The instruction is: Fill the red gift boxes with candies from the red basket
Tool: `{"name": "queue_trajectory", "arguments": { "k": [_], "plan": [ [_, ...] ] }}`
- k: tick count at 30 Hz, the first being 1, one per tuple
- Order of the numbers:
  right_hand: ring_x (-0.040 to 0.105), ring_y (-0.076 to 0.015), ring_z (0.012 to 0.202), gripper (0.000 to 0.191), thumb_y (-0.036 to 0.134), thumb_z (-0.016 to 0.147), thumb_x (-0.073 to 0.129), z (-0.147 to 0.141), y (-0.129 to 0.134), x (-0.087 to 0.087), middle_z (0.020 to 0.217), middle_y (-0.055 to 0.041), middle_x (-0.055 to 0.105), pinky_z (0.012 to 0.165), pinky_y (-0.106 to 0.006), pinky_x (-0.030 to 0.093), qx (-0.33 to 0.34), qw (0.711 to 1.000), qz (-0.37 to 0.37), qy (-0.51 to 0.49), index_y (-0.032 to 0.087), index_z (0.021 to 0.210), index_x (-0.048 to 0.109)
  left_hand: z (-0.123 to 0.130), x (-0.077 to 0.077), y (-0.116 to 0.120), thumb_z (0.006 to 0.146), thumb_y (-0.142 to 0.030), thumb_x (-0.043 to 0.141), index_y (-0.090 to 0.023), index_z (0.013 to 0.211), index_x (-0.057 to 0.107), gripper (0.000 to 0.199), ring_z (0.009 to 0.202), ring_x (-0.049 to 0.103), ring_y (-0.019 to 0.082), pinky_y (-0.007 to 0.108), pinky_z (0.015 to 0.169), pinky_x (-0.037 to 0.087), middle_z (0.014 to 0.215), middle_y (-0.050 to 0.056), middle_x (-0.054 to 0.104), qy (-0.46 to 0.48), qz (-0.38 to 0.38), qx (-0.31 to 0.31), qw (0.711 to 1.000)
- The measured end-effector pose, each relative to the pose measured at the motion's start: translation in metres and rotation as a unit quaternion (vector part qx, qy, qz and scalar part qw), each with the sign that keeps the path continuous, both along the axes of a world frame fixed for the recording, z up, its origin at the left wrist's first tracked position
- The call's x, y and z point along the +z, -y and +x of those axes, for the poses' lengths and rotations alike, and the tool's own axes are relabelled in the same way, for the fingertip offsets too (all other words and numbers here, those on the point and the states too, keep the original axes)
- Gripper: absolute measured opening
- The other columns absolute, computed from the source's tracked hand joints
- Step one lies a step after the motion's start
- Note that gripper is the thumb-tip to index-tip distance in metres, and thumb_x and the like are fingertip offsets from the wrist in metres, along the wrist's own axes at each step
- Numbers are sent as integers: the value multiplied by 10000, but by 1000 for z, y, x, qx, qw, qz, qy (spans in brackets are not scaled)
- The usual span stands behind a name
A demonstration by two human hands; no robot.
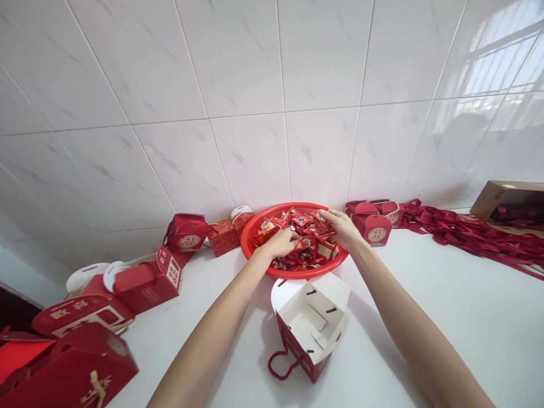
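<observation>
A red plastic basket [247,249] full of red wrapped candies [302,220] stands against the wall. My left hand [281,243] reaches into the candies from the left, its fingers curled and closed at a wrapped candy; the fingertips are partly hidden. At the basket's right side, my right hand [343,228] has its thumb and fingers closed around a wrapped candy [323,225]. In front of the basket sits an open gift box [317,323], red outside and white inside, with its flaps up. A dark red cord handle [281,364] hangs from its left side.
Several red gift boxes [148,283] line the left side of the white table [446,306]. More red boxes [374,226] stand right of the basket. Beyond them lie dark red ribbons [463,232] and an open cardboard box [501,201]. White wall tiles [250,153] rise behind.
</observation>
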State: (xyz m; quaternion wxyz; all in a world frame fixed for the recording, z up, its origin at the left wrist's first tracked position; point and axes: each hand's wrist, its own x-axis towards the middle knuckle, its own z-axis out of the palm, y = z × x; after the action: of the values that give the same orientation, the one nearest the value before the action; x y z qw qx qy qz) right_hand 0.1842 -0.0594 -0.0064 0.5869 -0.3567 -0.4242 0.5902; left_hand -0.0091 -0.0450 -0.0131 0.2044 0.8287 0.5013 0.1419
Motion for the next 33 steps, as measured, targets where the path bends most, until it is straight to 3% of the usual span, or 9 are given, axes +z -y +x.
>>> {"name": "queue_trajectory", "arguments": {
  "k": [5,10,13,17,23,26,28,31,33],
  "plan": [
    [692,-184,575,124,267,777,773,-1,1,2,673,-43,740,526,-262,572,-4,1000,2,-4,185,742,687,0,1,0,737,-88,567,-169,1006,750,335,883,700,224,269,787,520,970,55,774,-11,-13,20,1000],
    [674,-157,541,124,219,783,755,-3,3,4,648,-25,729,511,-236,562,-17,1000,-6,-13,183,704,665,-1,3,-2,783,-54,500,-165,1073,754,401,1023,696,243,321,943,516,1091,86,766,5,57,104,993],
    [683,-164,556,98,214,784,748,-3,4,5,655,-27,733,481,-234,548,-19,1000,-10,-15,181,725,677,0,3,-2,746,-7,503,-195,1172,729,517,1036,696,218,295,972,512,1195,55,739,26,56,48,997],
    [684,-166,571,83,232,785,751,-3,3,4,656,-37,735,473,-229,537,-17,1000,-11,-9,170,751,706,2,1,-2,676,-2,578,-198,1196,718,573,1059,689,229,256,927,524,1282,52,698,-58,-24,-38,997],
    [685,-190,570,136,267,796,745,-1,1,1,655,-68,737,498,-256,537,-5,1000,-9,3,153,729,713,9,1,-1,746,-106,637,-258,1223,701,505,1161,642,275,294,928,508,1359,83,630,-205,13,-50,977],
    [677,-177,570,160,276,794,752,-2,0,0,650,-62,732,514,-247,534,0,1000,-6,6,163,693,699,14,4,2,830,-164,597,-228,1107,743,319,1101,666,306,330,857,521,1253,117,678,-250,45,-41,966],
    [663,-162,564,169,285,785,766,-2,-1,-1,648,-47,727,533,-242,538,0,1000,-4,10,170,683,696,16,6,2,895,-182,526,-211,1000,754,253,1056,678,299,338,832,515,1144,117,722,-212,74,-19,974],
    [626,-129,528,184,287,766,790,-2,-2,-2,612,-13,700,516,-220,522,-3,1000,-3,15,176,661,688,14,9,0,953,-210,462,-193,932,726,265,945,686,240,312,823,499,1014,87,749,-41,124,13,991],
    [619,-120,524,185,289,756,802,-1,-2,-3,609,-1,692,510,-212,522,7,1000,-6,19,176,665,687,10,10,-1,955,-214,462,-174,886,702,253,857,673,209,295,808,491,919,66,745,71,147,19,986]
  ]
}}
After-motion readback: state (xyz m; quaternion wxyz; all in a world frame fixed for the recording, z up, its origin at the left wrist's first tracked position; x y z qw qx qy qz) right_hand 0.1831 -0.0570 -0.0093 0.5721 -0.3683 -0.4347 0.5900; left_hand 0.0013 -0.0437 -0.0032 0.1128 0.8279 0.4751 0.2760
